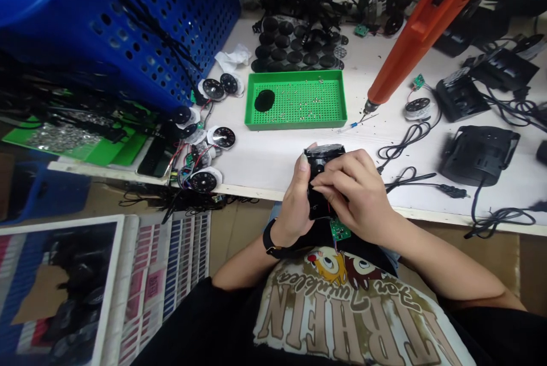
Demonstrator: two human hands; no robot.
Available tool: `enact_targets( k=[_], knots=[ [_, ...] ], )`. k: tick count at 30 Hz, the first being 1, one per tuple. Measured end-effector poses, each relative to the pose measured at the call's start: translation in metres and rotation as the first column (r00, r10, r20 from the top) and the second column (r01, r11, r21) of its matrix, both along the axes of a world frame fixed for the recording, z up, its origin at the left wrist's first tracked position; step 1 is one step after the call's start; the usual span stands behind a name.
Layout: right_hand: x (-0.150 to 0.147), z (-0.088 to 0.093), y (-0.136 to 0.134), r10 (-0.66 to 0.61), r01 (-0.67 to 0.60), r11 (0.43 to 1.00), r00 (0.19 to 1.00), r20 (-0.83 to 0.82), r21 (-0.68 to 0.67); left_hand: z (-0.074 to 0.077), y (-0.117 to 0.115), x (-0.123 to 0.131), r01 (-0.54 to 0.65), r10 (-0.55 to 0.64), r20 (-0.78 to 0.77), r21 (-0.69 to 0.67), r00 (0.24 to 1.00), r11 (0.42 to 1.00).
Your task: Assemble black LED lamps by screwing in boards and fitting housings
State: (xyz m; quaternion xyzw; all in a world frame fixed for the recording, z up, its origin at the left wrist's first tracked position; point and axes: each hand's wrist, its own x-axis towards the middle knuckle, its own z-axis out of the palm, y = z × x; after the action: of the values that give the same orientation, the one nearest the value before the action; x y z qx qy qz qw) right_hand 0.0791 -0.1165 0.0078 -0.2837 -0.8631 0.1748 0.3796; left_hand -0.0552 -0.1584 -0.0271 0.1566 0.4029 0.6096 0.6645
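My left hand (294,200) is wrapped round a black plastic housing (319,198), holding it tilted just in front of the table edge. My right hand (356,192) has its thumb and fingertips pinched together against the housing's open side; whatever small part they may hold is hidden. Below the housing a green circuit board (340,230) dangles on wires. Beyond my hands lies a green perforated tray (294,124) with small screws and a black disc (264,100) in it. An orange electric screwdriver (410,41) hangs tip-down to the right of the tray.
A blue perforated crate (171,7) stands at the left, with several round dial units (213,137) beside it. Black housings (478,152) and looped power cords (405,141) occupy the right side. Black round discs (284,47) lie behind the tray. White-framed crates (123,292) stand below left.
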Motion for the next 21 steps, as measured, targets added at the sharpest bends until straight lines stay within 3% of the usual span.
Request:
enact_targets(
  k=[3,5,7,9,11,14,17,21],
  knots=[
    [0.015,-0.004,0.003,-0.131,0.058,0.966,0.950,-0.284,-0.251,0.007,0.003,-0.002,0.015,-0.017,0.047,0.031,0.999,0.999],
    [0.025,-0.012,0.006,-0.300,0.081,0.886,0.851,-0.430,-0.457,0.012,0.005,-0.003,0.078,-0.080,0.117,0.018,0.990,0.997],
    [0.031,-0.021,0.007,-0.403,0.005,0.759,0.790,-0.463,-0.652,0.014,0.006,-0.004,0.110,-0.112,0.127,0.025,0.986,0.994],
    [0.032,-0.028,0.007,-0.438,-0.122,0.595,0.780,-0.448,-0.795,0.015,0.006,-0.004,0.097,-0.101,0.110,0.049,0.989,0.994],
    [0.029,-0.030,0.005,-0.458,-0.242,0.445,0.766,-0.451,-0.862,0.014,0.004,-0.003,0.083,-0.089,0.105,0.059,0.991,0.995],
    [0.019,-0.027,0.001,-0.454,-0.345,0.305,0.766,-0.454,-0.888,0.010,-0.001,-0.002,0.069,-0.073,0.077,0.055,0.994,0.996],
    [0.009,-0.023,-0.002,-0.389,-0.414,0.275,0.778,-0.494,-0.868,0.009,-0.005,-0.001,0.047,-0.048,0.015,0.070,0.999,0.996],
    [0.002,-0.023,-0.007,-0.279,-0.417,0.343,0.810,-0.515,-0.842,0.011,-0.009,0.003,0.042,-0.039,-0.033,0.077,0.999,0.996]
  ],
)
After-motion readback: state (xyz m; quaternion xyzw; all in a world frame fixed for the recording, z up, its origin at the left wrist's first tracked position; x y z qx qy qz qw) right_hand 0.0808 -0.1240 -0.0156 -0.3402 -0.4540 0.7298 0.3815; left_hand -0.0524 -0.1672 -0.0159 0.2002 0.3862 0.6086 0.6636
